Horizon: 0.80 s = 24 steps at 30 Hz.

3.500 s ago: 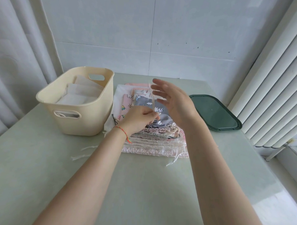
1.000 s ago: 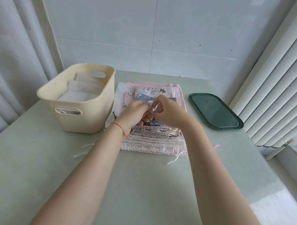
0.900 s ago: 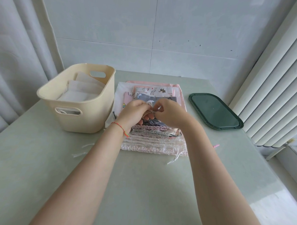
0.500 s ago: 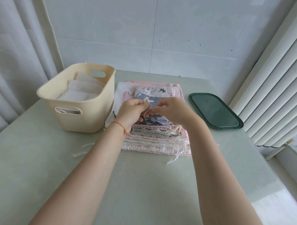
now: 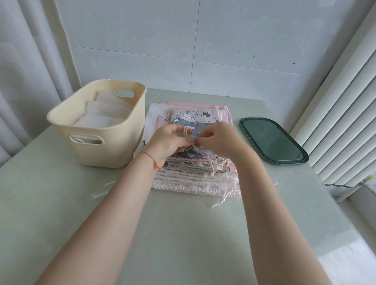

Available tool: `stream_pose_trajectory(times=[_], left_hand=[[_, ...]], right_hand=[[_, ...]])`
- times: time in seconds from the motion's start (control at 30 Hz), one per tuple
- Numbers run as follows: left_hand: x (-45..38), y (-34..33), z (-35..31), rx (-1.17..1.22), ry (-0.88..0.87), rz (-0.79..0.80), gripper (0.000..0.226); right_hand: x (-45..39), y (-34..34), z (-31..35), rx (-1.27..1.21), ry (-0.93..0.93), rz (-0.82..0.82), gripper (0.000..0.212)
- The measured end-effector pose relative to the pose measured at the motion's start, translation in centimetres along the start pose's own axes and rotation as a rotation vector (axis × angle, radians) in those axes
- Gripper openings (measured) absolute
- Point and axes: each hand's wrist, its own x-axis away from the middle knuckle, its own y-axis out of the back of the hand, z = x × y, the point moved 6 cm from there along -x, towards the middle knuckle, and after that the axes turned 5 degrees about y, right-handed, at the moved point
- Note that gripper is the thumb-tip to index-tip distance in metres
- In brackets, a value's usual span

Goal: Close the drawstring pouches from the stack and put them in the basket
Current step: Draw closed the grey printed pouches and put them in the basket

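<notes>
Grey printed fabric: the top drawstring pouch (image 5: 188, 129) lies on the stack (image 5: 195, 164) at desk (image 5: 179, 238) centre. Left hand (image 5: 169, 141) pinches the looped white cord (image 5: 188, 129); right hand (image 5: 220, 141) pinches the pouch mouth opposite. Cream basket (image 5: 104, 139) stands at nine o'clock, white pouches inside; dark green tray (image 5: 272, 141) at three o'clock. Recommendation: draw the cord steadily, pouch braced, pouches beneath undisturbed.
</notes>
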Motion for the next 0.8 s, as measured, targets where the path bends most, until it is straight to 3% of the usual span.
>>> stream_pose_trajectory(times=[0.1,0.23,0.47,0.63,0.8], left_hand=[[0.2,-0.2,-0.6,-0.071,-0.065,0.01,0.028],[0.7,-0.4,-1.2,-0.203,-0.135,0.009,0.028],[0.4,0.2,-1.5,-0.438,-0.311,-0.247,0.024],[0.3,0.2,-1.1,-0.405,-0.343,-0.304,0.017],[0.3,-0.2,-1.1,-0.357,-0.373,-0.278,0.026]], right_hand=[[0.1,0.8,0.6,-0.05,0.097,-0.122,0.019],[0.1,-0.8,0.8,-0.195,0.117,-0.042,0.021],[-0.3,-0.9,-0.3,-0.194,0.046,-0.103,0.014],[-0.3,-1.0,-0.8,-0.341,-0.064,-0.092,0.012],[-0.1,-1.3,-1.3,-0.449,-0.133,-0.06,0.014]])
